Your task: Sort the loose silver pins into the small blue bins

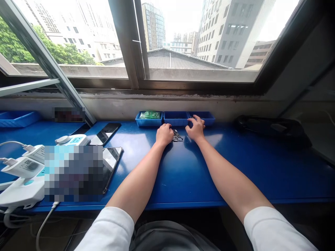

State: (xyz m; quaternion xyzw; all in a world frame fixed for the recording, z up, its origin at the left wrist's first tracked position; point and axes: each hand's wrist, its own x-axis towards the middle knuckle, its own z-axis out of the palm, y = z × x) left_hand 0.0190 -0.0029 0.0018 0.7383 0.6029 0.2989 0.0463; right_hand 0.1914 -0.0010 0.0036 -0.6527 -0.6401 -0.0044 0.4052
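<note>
A small pile of dark, thin screw-like pieces (177, 136) lies on the blue table in front of the bins. My left hand (164, 135) rests at the pile's left side with its fingers curled closed; what they hold, if anything, is hidden. To the right of the pile, my right hand (195, 129) is raised at the front of the right blue bin (209, 120), thumb and fingers apart, with nothing visible between them. Beside it stands the middle blue bin (176, 121), its inside dark. The left blue bin (149, 122) contains green-and-clear plastic packets (150, 115).
On the left lie a phone (111, 132), a tablet (113, 160) and a white power strip (23, 191) with plugged-in chargers and cables. A dark bag-like object (272, 130) lies at the right rear. A metal frame post (65, 83) stands before the window.
</note>
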